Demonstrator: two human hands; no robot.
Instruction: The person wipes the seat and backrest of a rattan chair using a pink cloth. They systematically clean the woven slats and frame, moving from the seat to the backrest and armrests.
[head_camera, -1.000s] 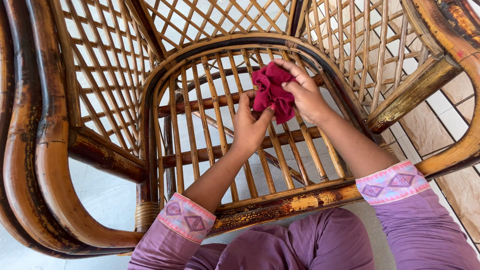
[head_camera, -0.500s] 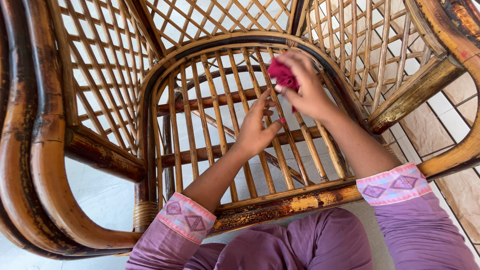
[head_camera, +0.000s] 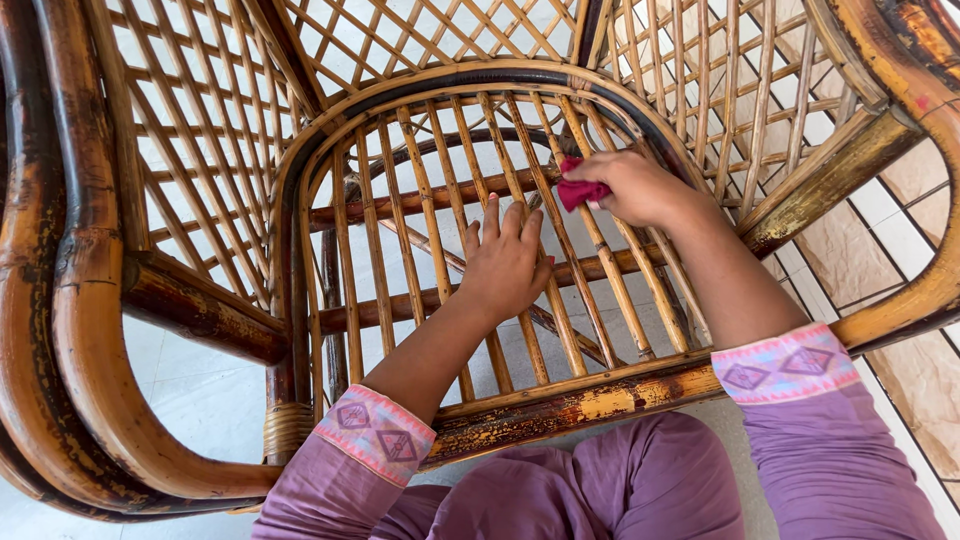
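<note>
Head view shows wiping in hand on a cane chair's slatted seat (head_camera: 400, 230). At left, the curved armrest (head_camera: 85, 300) frames it. The left hand (head_camera: 505, 262) lies open and flat on the slats, bracing. The right hand (head_camera: 635, 188) grips a bunched red cloth (head_camera: 580, 192) against a slat; working along each slat likely calls for steady pressure. Pale floor tiles (head_camera: 915, 240) lie beneath.

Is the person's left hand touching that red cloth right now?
Apart. In the head view the left hand lies flat on the seat slats, while the red cloth is bunched in the right hand, with open slats showing between them.
</note>
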